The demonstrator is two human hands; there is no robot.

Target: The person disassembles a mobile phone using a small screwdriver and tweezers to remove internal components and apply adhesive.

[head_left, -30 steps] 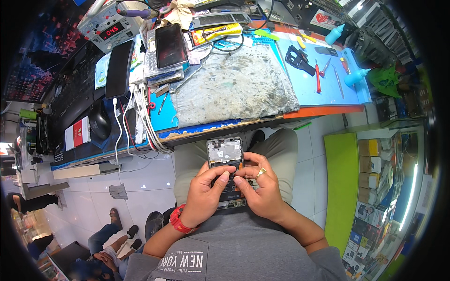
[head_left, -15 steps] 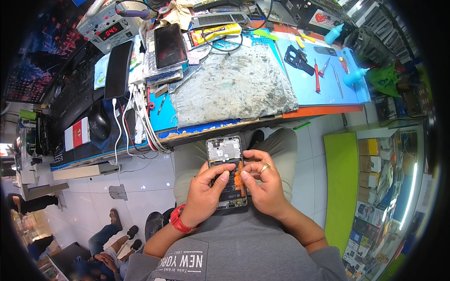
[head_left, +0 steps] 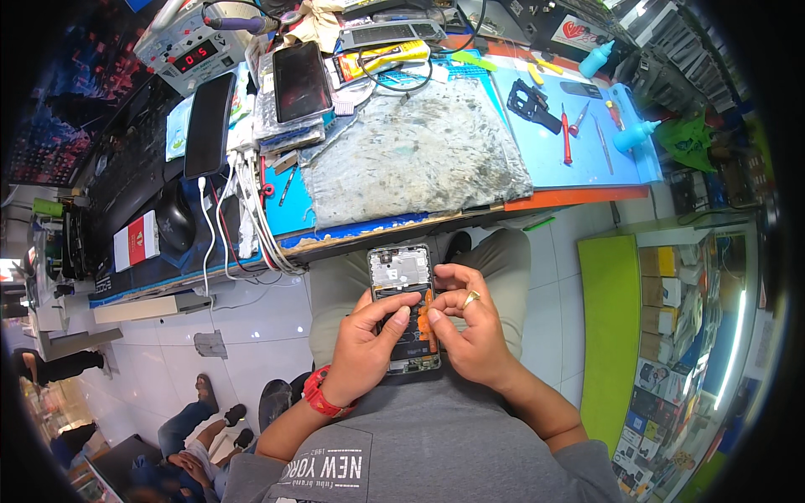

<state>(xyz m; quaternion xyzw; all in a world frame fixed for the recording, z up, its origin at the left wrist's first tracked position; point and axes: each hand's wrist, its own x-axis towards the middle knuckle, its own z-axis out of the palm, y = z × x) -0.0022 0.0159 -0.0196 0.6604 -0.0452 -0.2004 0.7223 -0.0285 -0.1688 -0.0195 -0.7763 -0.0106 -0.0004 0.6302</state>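
Observation:
An opened smartphone [head_left: 401, 270] lies over my lap with its inside facing up. It has a silver plate at the top, a black battery [head_left: 408, 345] below and an orange flat strip [head_left: 423, 320] along the right side. My left hand [head_left: 369, 335], a red watch on its wrist, grips the phone from the left, its thumb and index finger laid over the battery. My right hand [head_left: 471, 327], with a ring on one finger, pinches at the right edge of the orange strip between thumb and index finger. Its fingertips partly hide the strip's edge.
The workbench ahead carries a stained grey cloth [head_left: 419, 151], a dark phone [head_left: 302, 81], a phone with a white cable [head_left: 210, 126] and a red screwdriver [head_left: 567, 141] on a blue mat. A computer mouse [head_left: 176, 216] sits at left. A glass display case [head_left: 696, 335] stands right.
My right thumb and index finger have shifted very slightly at the orange strip. The left hand and phone stay in nearly the same place.

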